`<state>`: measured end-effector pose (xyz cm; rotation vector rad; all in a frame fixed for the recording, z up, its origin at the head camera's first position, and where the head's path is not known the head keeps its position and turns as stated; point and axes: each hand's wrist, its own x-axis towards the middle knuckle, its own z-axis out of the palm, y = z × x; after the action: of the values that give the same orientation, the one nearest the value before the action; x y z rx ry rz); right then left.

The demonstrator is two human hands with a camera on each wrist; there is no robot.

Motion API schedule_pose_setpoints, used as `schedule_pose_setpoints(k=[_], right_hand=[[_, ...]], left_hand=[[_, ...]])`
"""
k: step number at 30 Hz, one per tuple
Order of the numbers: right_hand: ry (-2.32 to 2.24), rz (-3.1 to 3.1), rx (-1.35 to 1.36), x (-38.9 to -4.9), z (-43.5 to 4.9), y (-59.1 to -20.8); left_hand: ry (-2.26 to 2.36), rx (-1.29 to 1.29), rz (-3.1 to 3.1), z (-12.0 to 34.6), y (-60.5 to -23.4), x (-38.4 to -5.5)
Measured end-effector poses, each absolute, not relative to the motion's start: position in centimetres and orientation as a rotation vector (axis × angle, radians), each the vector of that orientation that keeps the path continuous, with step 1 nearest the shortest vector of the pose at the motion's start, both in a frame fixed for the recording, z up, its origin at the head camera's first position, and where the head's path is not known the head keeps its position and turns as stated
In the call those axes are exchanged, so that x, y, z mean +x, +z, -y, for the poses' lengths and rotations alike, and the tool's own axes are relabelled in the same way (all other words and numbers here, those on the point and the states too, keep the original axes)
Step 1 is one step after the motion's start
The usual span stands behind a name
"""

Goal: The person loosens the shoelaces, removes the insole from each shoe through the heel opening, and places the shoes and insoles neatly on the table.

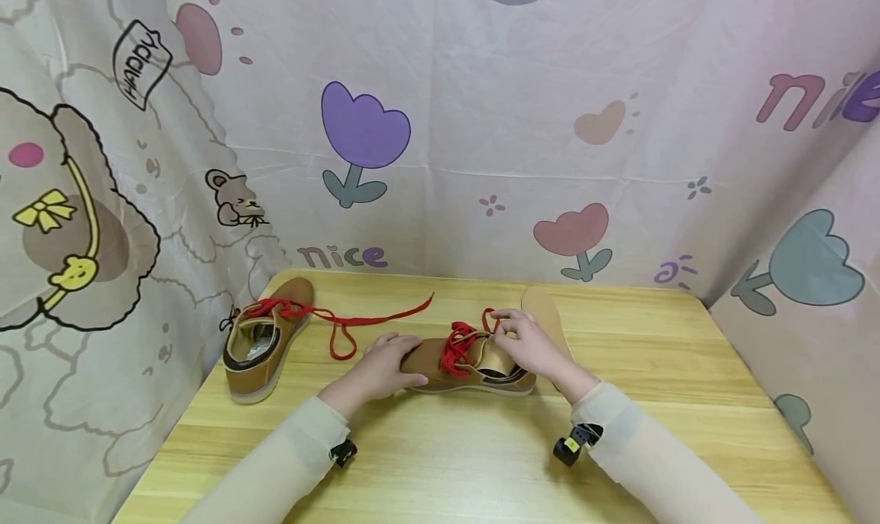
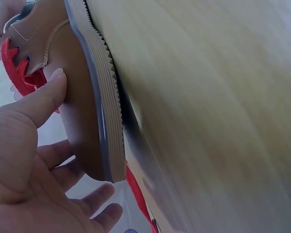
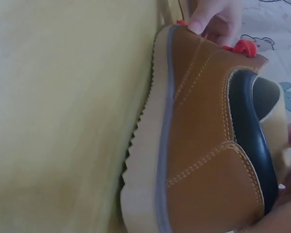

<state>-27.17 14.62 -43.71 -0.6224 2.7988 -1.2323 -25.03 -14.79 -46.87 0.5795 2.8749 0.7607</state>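
Observation:
A brown shoe (image 1: 426, 360) with red laces (image 1: 459, 348) lies sole down on the table, toe to the left. My left hand (image 1: 385, 363) grips its toe, thumb on the near side and fingers round the far side. At the shoe's opening, my right hand (image 1: 532, 344) pinches a beige insole (image 1: 496, 358) that stands partly inside. The right wrist view shows this insole (image 3: 276, 133) curving up above the dark padded collar (image 3: 250, 131); its front part is hidden in the shoe. A red lace loop rises beside my right fingertips.
Another brown shoe (image 1: 275, 356) stands at the left, its long red lace (image 1: 385, 319) trailing across the wooden table (image 1: 619, 447). A second beige insole (image 1: 543, 310) lies behind my right hand. Patterned cloth (image 1: 467, 127) hangs along the table's back and sides.

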Motion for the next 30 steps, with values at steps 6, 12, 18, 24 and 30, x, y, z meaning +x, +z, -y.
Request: schedule_pose_setpoints(k=[6,12,18,24,30], right_hand=[[-1.596,-2.684,-0.504,-26.8,-14.6,-43.4],[-1.920,-2.554,-0.383,-27.4,-15.3,-43.3],[-1.723,-2.664,-0.444,-27.7,-15.9,-42.4],[-1.379,-2.799,-0.522,-28.1,-16.0,-41.4],[-1.194,-2.763,-0.544,-28.2,-15.8,-40.8]], left_hand=[[0.773,0.566,-2.869,14.8,-46.9,-25.0],[0.763,0.564,-2.872,14.8,-46.8,-25.0],[0.764,0.582,-2.873,14.8,-46.5,-24.9],[0.745,0.580,-2.875,14.8,-46.5,-24.9],[0.745,0.568,-2.875,14.7,-46.5,-24.9]])
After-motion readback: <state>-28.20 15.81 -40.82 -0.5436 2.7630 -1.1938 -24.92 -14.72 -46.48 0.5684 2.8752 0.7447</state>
